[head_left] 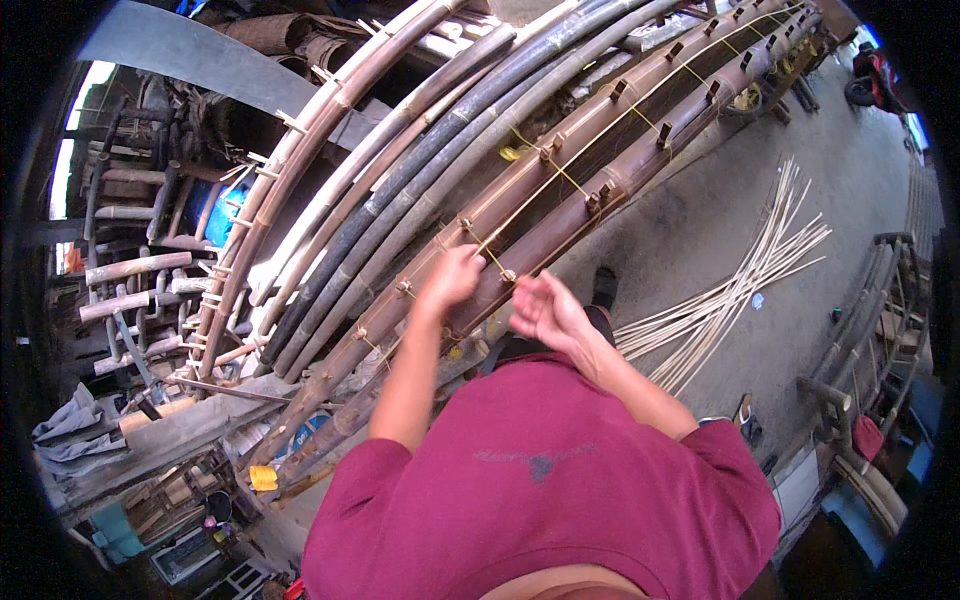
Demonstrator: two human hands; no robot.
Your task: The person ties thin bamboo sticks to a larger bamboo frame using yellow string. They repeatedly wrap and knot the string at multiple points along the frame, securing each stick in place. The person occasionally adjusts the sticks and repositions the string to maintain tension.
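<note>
Two long brown bamboo poles run side by side in front of me, an upper-left pole (520, 187) and a lower-right pole (560, 222). Short pegs stand in both, and yellow string (568, 179) crosses the gap between them. My left hand (455, 280) is closed over the upper-left pole, beside the string; what its fingers grip is hidden. Just off a string-wrapped peg (508, 276) on the lower-right pole, my right hand (550, 312) has its fingers curled in. Anything pinched there is too small to make out.
More bent bamboo poles, among them a dark pole (400, 185), lie left of the pegged pair. Thin pale strips (735, 285) are heaped on the floor to the right. A yellow string roll (263, 478) sits near the poles' lower end. Bamboo racks line the far left.
</note>
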